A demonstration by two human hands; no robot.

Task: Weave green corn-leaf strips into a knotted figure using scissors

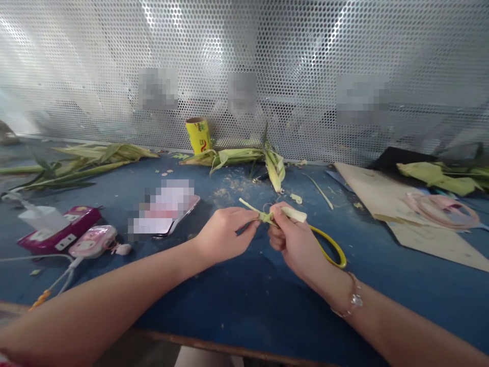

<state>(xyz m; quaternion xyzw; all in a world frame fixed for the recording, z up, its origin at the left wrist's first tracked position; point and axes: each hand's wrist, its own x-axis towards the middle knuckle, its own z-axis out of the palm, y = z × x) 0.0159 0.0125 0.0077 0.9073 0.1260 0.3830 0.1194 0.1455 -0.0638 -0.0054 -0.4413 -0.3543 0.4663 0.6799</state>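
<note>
Both hands meet above the middle of the blue table (237, 300). My left hand (223, 234) is closed, its fingertips pinching a knotted pale green leaf strip (267, 214). My right hand (292, 237) is closed round the same strip, whose pale end sticks out to the right past the thumb. A loop of yellow-green material (332, 247) curves out from under my right hand onto the table. A bracelet sits on my right wrist.
A yellow roll (198, 135) stands at the back by the perforated metal wall. Piles of green leaves (237, 155) lie at the back centre, far left and far right. A phone (168, 211), pink gadgets (61, 232) with cables, and cardboard (401, 209) lie around.
</note>
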